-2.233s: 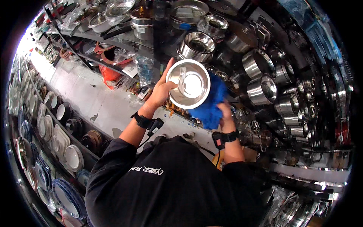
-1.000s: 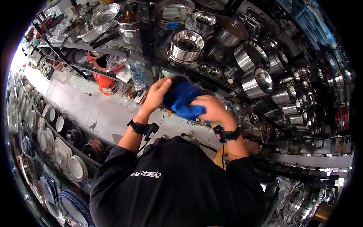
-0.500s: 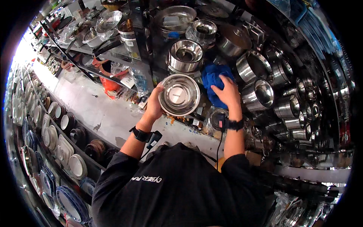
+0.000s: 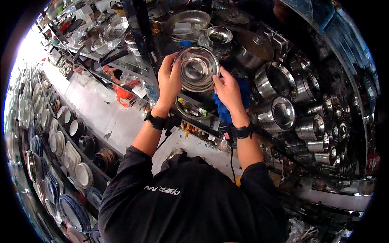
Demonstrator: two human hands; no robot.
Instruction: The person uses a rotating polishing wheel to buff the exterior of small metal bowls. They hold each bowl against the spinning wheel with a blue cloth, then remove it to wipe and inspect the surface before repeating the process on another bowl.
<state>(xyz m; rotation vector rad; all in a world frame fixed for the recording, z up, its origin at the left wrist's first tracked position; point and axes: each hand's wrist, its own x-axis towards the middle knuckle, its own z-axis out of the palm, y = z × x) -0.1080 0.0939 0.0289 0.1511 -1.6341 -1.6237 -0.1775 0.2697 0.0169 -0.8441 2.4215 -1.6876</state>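
Note:
A round, shiny stainless steel bowl [image 4: 195, 68] is between my two hands, over the spot of the bowl stack. My left hand [image 4: 169, 83] closes on its left rim, thumb on the near side. On the right rim, my right hand [image 4: 229, 90] grips with thumb and fingers. Several rims show below the bowl's edge; whether it rests on the stack or is held just above it I cannot tell. A crumpled blue cloth [image 4: 244, 90] lies on the shelf, partly hidden behind my right hand and wrist.
Steel pots and basins [image 4: 282, 111] crowd the right side. Beyond the bowl stand a wide steel pan [image 4: 187, 22], a smaller shiny bowl [image 4: 219, 35] and a lidded pot [image 4: 255, 50]. A dark shelf post [image 4: 139, 32] rises left of them. Stacked plates [image 4: 83, 175] line the left.
The bowl has moved away from my body, over the stack. My right hand has let go of the blue cloth and taken the bowl's right rim.

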